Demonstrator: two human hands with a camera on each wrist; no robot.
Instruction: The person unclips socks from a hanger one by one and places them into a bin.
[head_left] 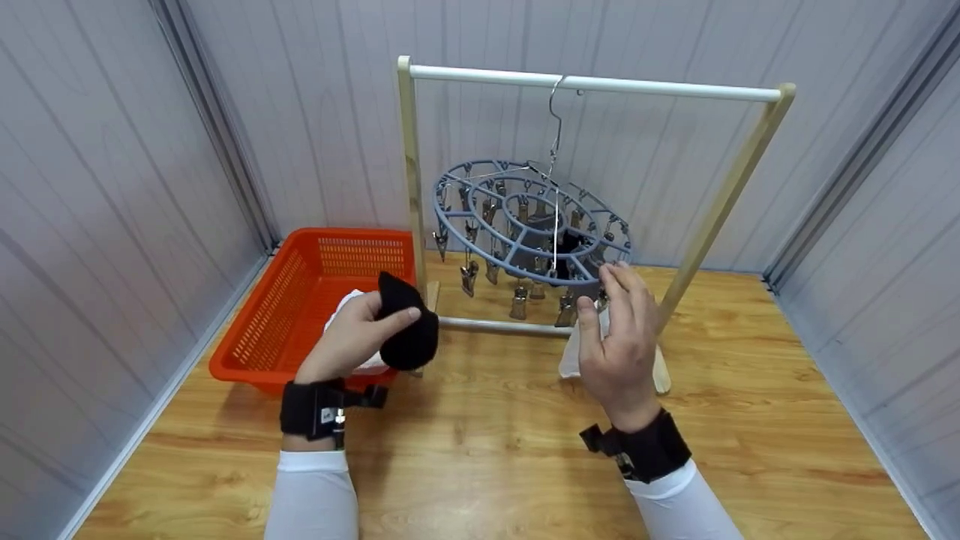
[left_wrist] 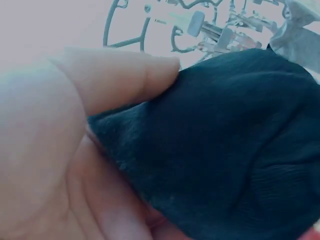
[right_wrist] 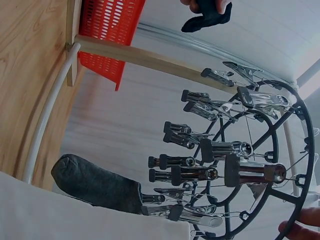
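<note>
My left hand pinches a black sock between thumb and fingers, in front of the orange basket. The sock fills much of the left wrist view, its far end hanging loose. A round blue-grey clip hanger hangs tilted from the rack, its right side lower. At that low rim, my right hand has its fingers extended and fingertips touching the ring. Metal clips dangle all round it. One clip grips a dark sock, and a white cloth hangs close by, partly behind the right hand.
The orange basket stands left of the rack, with white cloth inside. A white top bar and wooden posts frame the hanger. Grey panel walls enclose the wooden floor on three sides.
</note>
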